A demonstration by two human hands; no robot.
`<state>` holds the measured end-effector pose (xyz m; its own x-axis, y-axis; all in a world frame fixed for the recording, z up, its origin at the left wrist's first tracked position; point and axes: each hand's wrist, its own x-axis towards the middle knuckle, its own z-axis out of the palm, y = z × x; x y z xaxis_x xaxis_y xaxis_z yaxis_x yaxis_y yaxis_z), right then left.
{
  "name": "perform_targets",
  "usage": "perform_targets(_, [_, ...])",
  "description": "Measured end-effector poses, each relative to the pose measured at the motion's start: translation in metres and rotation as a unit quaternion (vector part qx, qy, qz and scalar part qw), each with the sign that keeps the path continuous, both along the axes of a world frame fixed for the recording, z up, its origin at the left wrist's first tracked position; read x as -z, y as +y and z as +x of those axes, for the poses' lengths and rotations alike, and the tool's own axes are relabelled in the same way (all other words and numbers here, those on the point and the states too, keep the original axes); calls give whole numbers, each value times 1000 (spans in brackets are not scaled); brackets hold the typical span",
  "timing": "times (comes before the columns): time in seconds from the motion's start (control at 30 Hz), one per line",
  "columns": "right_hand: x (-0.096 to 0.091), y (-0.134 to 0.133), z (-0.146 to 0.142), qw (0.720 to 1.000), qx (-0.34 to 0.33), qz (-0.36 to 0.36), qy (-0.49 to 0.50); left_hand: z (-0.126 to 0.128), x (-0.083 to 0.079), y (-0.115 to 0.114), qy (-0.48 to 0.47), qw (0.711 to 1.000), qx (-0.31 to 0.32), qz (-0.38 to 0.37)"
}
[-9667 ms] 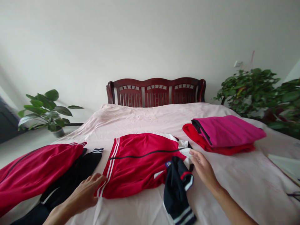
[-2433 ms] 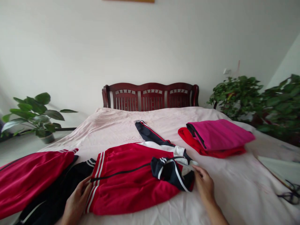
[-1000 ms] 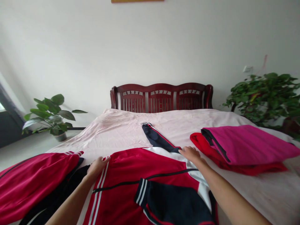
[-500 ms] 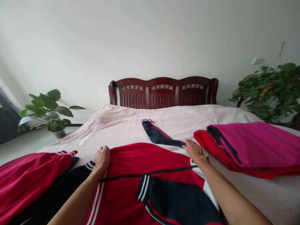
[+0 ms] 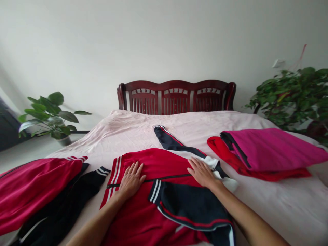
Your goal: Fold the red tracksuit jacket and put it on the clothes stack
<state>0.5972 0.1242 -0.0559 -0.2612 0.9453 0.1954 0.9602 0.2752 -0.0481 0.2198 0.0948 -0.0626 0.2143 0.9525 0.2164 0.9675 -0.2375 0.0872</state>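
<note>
Folded across red zip jacket: near dark sleeve. Palms down on jacket: left hand by striped hem, fingers moderately spread; right hand by white shoulder panel, fingers loosely extended, closer together. Beneath jacket: pale pink bedsheet. Left, close to hem: red garment over black garment. Right, near collar: magenta cloth atop red cloth, both folded. Past far sleeve: sheet reaching slatted wooden panel. Beyond bed edges: potted plant left, leafy greenery right.
</note>
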Motion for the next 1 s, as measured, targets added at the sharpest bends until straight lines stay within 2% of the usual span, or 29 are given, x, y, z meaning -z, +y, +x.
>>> perform_targets(0.13, [0,-3,21,999,43,1,-19,-10,-3,-12,27,999,-18,10])
perform_targets(0.3, [-9,-19,17,997,57,7,-48,-24,-5,-38,40,999,-32,17])
perform_targets(0.43, [-3,-53,26,998,26,52,-11,-44,0,-66,18,997,-73,-4])
perform_targets(0.6, [21,-102,50,993,0,93,68,-60,4,-92,-10,995,-98,-24])
perform_targets(0.73, [30,-119,62,989,41,110,89,-64,3,-100,-11,993,-109,-33])
perform_targets(1.0, [28,-119,63,985,65,106,119,-65,5,-103,-3,993,-113,-20])
